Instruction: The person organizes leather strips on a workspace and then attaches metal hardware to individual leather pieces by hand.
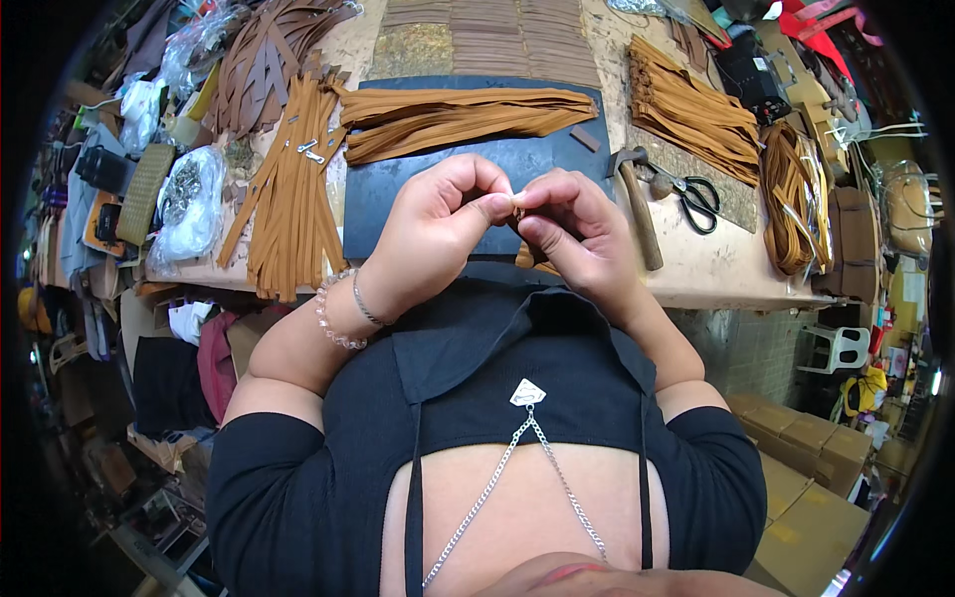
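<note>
My left hand (pixel 438 214) and my right hand (pixel 582 224) meet fingertip to fingertip over a dark cutting mat (pixel 398 204). Both are closed in a pinch. A brown zipper tape (pixel 525 257) hangs from under my right hand toward my apron, its upper end gripped in those fingers. What the left thumb and forefinger pinch is small and mostly hidden. Just beyond the hands, a bundle of brown zipper tapes (pixel 458 119) lies across the mat. More brown zipper tapes (pixel 288 209) lie left of the mat, with a few silver zipper pulls (pixel 310 150) on top.
Right of the mat lie a hammer (pixel 637 214) and black-handled scissors (pixel 700 202). Further right are a stack of brown tapes (pixel 691 109) and a coiled bundle (pixel 789 204). Dark brown strips (pixel 274 60) and clear plastic bags (pixel 189 204) fill the left side. A small brown piece (pixel 585 137) rests on the mat.
</note>
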The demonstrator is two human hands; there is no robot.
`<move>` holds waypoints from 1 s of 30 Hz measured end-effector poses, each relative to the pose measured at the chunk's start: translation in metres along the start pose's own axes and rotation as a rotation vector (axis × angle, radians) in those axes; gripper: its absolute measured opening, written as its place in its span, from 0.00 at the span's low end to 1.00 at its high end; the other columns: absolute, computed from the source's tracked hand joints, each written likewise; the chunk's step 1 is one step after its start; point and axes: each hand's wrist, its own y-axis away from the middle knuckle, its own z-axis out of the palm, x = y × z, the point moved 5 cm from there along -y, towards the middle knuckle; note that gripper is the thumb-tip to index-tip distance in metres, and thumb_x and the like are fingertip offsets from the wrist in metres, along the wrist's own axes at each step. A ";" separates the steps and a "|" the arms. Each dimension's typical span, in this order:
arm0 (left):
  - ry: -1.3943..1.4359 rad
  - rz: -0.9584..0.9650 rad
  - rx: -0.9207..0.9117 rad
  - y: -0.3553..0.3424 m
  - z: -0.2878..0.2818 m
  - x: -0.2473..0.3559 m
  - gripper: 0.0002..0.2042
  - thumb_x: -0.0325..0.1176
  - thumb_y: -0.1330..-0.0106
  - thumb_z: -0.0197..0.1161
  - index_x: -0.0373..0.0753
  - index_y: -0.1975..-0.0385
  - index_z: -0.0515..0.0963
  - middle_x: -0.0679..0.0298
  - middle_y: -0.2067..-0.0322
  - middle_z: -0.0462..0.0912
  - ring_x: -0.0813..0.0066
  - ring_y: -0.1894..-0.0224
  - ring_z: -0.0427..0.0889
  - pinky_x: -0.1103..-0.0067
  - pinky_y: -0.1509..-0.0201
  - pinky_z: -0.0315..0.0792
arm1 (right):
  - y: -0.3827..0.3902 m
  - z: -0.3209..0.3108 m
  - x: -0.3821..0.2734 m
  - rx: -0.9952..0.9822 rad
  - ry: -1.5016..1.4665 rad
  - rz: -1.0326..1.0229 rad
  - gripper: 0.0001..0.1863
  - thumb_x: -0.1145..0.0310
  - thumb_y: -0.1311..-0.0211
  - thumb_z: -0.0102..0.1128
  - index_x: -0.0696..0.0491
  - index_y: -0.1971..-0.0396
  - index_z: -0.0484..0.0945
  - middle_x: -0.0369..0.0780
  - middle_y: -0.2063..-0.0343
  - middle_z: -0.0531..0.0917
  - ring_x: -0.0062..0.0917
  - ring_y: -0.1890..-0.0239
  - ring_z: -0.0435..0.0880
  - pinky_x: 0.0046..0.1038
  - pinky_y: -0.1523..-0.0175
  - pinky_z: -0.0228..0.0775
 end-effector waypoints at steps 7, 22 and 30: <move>0.106 -0.118 -0.177 -0.004 0.003 0.009 0.06 0.31 0.28 0.60 0.35 0.61 0.76 0.69 0.65 0.78 0.82 0.61 0.76 0.83 0.53 0.71 | 0.005 -0.008 0.009 -0.024 -0.245 0.082 0.09 0.77 0.31 0.57 0.55 0.53 0.74 0.34 0.63 0.79 0.16 0.62 0.78 0.19 0.56 0.72; -0.282 0.067 -0.151 0.002 0.000 0.024 0.04 0.26 0.31 0.62 0.33 0.62 0.77 0.70 0.63 0.78 0.85 0.60 0.76 0.86 0.53 0.72 | -0.001 0.002 -0.003 -0.090 0.002 -0.071 0.18 0.81 0.39 0.65 0.54 0.53 0.68 0.35 0.58 0.76 0.14 0.59 0.78 0.18 0.55 0.72; 0.051 -0.015 -0.113 0.000 0.000 0.025 0.06 0.27 0.31 0.63 0.31 0.61 0.79 0.65 0.65 0.82 0.81 0.60 0.81 0.82 0.53 0.76 | -0.004 -0.001 -0.003 -0.047 -0.156 0.054 0.14 0.77 0.32 0.56 0.54 0.50 0.67 0.38 0.60 0.79 0.18 0.63 0.81 0.22 0.57 0.77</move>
